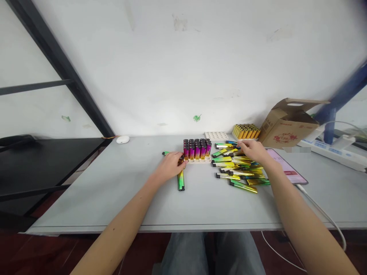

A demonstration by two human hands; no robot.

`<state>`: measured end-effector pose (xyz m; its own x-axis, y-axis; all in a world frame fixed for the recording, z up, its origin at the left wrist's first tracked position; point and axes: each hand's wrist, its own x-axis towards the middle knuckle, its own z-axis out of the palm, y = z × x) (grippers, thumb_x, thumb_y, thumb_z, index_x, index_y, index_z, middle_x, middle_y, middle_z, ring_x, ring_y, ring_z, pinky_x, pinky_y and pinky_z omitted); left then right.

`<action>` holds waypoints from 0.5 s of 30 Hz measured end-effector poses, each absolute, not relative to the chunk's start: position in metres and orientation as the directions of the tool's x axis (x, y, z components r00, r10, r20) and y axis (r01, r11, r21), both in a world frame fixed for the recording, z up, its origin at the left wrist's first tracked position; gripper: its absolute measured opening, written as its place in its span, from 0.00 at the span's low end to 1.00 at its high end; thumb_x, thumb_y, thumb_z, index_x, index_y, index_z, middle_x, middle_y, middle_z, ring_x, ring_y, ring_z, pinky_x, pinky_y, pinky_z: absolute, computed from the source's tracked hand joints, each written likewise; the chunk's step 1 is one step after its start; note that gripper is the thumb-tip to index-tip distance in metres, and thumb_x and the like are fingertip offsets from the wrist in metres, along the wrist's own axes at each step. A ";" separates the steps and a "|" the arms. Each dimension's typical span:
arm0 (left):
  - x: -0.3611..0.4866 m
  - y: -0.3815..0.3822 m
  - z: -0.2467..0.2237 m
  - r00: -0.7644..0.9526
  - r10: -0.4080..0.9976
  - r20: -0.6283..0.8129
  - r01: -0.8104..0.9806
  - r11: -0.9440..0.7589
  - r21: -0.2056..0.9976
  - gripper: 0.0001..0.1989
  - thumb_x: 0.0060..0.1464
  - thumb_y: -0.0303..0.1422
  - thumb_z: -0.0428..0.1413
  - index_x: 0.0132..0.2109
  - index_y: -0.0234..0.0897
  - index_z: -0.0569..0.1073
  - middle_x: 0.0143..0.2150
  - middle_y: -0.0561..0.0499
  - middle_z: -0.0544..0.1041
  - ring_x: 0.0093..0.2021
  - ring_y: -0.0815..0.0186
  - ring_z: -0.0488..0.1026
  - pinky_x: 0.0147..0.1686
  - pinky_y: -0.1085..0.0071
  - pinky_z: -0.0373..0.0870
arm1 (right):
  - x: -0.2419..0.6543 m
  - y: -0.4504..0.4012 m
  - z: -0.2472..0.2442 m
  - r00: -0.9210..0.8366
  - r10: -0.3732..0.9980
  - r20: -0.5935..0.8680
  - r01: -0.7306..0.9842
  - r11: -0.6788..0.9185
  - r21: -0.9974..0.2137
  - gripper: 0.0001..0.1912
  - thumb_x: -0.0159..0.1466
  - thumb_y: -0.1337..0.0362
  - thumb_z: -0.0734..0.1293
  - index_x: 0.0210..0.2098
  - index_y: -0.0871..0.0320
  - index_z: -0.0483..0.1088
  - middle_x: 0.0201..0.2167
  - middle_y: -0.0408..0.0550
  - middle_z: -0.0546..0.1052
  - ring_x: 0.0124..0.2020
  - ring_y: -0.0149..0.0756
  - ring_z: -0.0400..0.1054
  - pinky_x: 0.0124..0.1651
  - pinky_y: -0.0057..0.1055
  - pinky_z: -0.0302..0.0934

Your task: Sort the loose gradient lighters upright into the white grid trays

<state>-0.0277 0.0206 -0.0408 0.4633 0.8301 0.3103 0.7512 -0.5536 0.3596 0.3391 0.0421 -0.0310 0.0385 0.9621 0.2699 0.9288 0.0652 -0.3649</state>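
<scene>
Purple-and-orange lighters [197, 151] with black tops stand upright in rows in a pale rack [205, 160]. At the rack's left end is my left hand [170, 165], fingers curled, thumb at the front corner; a dark thing between the fingers is mostly hidden. Below that hand lies a green-and-yellow lighter [181, 181]; a green tip [165, 153] shows behind it. My right hand [252, 151] reaches over the far side of a loose heap of shiny green and gold lighters [243, 186]. Its fingers are pinched together at a lighter by the blue ones, their tips partly hidden.
Behind stand a white holed rack [216, 135], a block of yellow lighters [247, 131] and an open cardboard box [289, 128]. On the right lie a phone [288, 168] with a cable and a power strip [334, 154]. A white mouse [123, 139] sits far left, by the wall.
</scene>
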 end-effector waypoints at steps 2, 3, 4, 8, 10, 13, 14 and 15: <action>-0.027 0.021 -0.041 0.464 0.830 0.310 0.754 -0.553 0.353 0.11 0.58 0.39 0.47 0.33 0.38 0.68 0.34 0.47 0.73 0.38 0.58 0.70 0.38 0.65 0.66 | 0.339 0.041 -0.030 0.084 0.946 0.312 0.936 0.032 -0.350 0.21 0.64 0.52 0.56 0.35 0.57 0.76 0.32 0.51 0.80 0.35 0.44 0.72 0.36 0.32 0.59; -0.027 0.021 -0.041 0.465 0.830 0.308 0.756 -0.553 0.350 0.11 0.58 0.39 0.47 0.33 0.38 0.68 0.34 0.47 0.73 0.38 0.58 0.70 0.38 0.65 0.66 | 0.338 0.040 -0.029 0.113 0.932 0.343 0.935 0.017 -0.354 0.21 0.63 0.53 0.57 0.36 0.58 0.76 0.32 0.51 0.80 0.35 0.45 0.72 0.36 0.33 0.59; -0.027 0.021 -0.041 0.467 0.830 0.304 0.758 -0.553 0.346 0.12 0.58 0.39 0.47 0.33 0.38 0.68 0.34 0.47 0.73 0.38 0.58 0.71 0.38 0.64 0.66 | 0.338 0.040 -0.028 0.139 0.916 0.376 0.930 0.010 -0.367 0.20 0.63 0.53 0.57 0.36 0.58 0.76 0.33 0.51 0.80 0.36 0.45 0.72 0.37 0.33 0.59; -0.028 0.022 -0.042 0.478 0.824 0.305 0.756 -0.562 0.335 0.13 0.58 0.40 0.47 0.36 0.37 0.70 0.34 0.46 0.73 0.38 0.57 0.71 0.39 0.62 0.67 | 0.331 0.040 -0.026 0.162 0.868 0.470 0.878 0.091 -0.470 0.18 0.62 0.55 0.59 0.37 0.59 0.76 0.34 0.51 0.80 0.35 0.42 0.73 0.41 0.34 0.62; -0.029 0.023 -0.042 0.484 0.816 0.315 0.744 -0.574 0.343 0.13 0.58 0.40 0.47 0.39 0.37 0.71 0.40 0.45 0.74 0.41 0.57 0.72 0.42 0.62 0.68 | 0.323 0.038 -0.026 0.113 0.863 0.493 0.854 0.169 -0.491 0.17 0.62 0.55 0.59 0.37 0.59 0.76 0.35 0.51 0.80 0.36 0.41 0.73 0.42 0.34 0.63; -0.033 0.024 -0.041 0.480 0.813 0.330 0.728 -0.579 0.367 0.17 0.57 0.42 0.49 0.47 0.37 0.72 0.52 0.44 0.71 0.47 0.58 0.71 0.47 0.63 0.68 | 0.306 0.035 -0.025 -0.032 0.866 0.499 0.853 0.284 -0.437 0.16 0.63 0.56 0.59 0.37 0.59 0.75 0.37 0.51 0.80 0.39 0.42 0.73 0.42 0.35 0.63; -0.035 0.025 -0.041 0.470 0.817 0.335 0.729 -0.573 0.374 0.18 0.57 0.43 0.49 0.49 0.38 0.72 0.54 0.45 0.70 0.49 0.58 0.71 0.49 0.64 0.67 | 0.300 0.033 -0.025 -0.085 0.867 0.490 0.854 0.317 -0.413 0.16 0.64 0.57 0.59 0.37 0.58 0.75 0.37 0.51 0.80 0.39 0.43 0.72 0.43 0.35 0.63; -0.037 0.027 -0.041 0.456 0.823 0.338 0.736 -0.563 0.378 0.19 0.57 0.44 0.49 0.50 0.38 0.71 0.54 0.45 0.70 0.51 0.58 0.70 0.50 0.64 0.67 | 0.294 0.032 -0.026 -0.131 0.866 0.482 0.851 0.348 -0.393 0.16 0.64 0.57 0.58 0.37 0.58 0.75 0.38 0.51 0.79 0.40 0.43 0.72 0.43 0.36 0.63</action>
